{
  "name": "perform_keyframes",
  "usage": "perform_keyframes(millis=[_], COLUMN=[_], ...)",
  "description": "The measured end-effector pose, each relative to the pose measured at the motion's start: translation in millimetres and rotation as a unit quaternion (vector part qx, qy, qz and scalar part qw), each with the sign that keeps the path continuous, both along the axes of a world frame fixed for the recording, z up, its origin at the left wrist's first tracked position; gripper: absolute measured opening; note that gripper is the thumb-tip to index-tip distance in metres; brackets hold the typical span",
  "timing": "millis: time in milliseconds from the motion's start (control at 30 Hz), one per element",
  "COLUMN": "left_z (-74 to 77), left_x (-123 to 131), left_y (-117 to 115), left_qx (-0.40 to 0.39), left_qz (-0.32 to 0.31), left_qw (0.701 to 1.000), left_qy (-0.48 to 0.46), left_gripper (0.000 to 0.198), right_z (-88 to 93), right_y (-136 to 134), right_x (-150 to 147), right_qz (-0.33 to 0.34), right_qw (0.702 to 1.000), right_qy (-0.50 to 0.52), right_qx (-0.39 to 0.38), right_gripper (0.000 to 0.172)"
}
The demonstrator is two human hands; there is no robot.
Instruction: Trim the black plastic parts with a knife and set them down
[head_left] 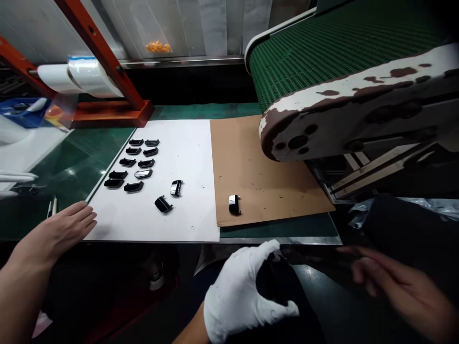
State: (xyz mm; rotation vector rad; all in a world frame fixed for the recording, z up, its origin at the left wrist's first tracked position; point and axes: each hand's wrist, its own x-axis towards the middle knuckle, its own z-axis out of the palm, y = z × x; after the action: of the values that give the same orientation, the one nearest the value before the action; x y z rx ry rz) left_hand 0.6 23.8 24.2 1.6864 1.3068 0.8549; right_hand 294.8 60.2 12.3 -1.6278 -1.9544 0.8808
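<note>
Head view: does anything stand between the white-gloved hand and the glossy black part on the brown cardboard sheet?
Nothing visible stands between them. The white-gloved hand sits below the green bench's front edge, and the glossy black part lies on the brown cardboard sheet.

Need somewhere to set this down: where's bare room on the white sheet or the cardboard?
The white sheet is bare at top right, between the black parts and the brown cardboard. The cardboard is free above its lone black part, left of the conveyor end. Crowded: the sheet's left side.

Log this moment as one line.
left hand: open beside white sheet | right hand: blurred | black pieces on it | co-worker's white glove: gripping dark item
</note>
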Motion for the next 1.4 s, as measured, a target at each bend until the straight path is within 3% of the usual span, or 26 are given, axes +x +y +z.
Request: perform_keyframes(millis=[67, 133, 300, 433, 733, 1200, 1400], left_z=[2.1, 3.7, 8.3, 13.6, 16.1, 14.5, 14.3], left_x=[0, -1, -4, -7, -7, -8, -7], left_y=[-2, -4, -6, -6, -9, -8, -6], left_qx=[-0.006, -0.002, 0.05, 0.044, 0.007, 0.0, -0.018], left_qz=[-0.003, 0.0, -0.012, -0.023, 0.01, -0.005, 0.003], left_qw=[1.0, 1.0, 0.997, 0.997, 0.998, 0.998, 0.999], left_qy=[-0.01, -0.023, -0.053, -0.058, -0.066, -0.065, -0.046], left_gripper=[0.073, 0.076, 0.054, 0.049, 0.068, 0.066, 0.061], right_z=[15.6, 31.1, 52.3, 56.2, 50.0, 46.6, 41.8], right_y=[0, 2, -1, -3, -2, -1, -2], right_x=[-37, -66, -103, -116, -118, -121, -123], right_qz=[0.091, 0.158, 0.268, 0.285, 0.295, 0.305, 0.298], right_qw=[0.994, 0.986, 0.959, 0.949, 0.939, 0.937, 0.93], right_qy=[0.029, 0.007, -0.089, -0.133, -0.176, -0.157, -0.171], right_qx=[-0.053, -0.049, -0.032, -0.025, 0.018, 0.056, 0.131], right_gripper=[0.036, 0.038, 0.053, 0.059, 0.071, 0.077, 0.088])
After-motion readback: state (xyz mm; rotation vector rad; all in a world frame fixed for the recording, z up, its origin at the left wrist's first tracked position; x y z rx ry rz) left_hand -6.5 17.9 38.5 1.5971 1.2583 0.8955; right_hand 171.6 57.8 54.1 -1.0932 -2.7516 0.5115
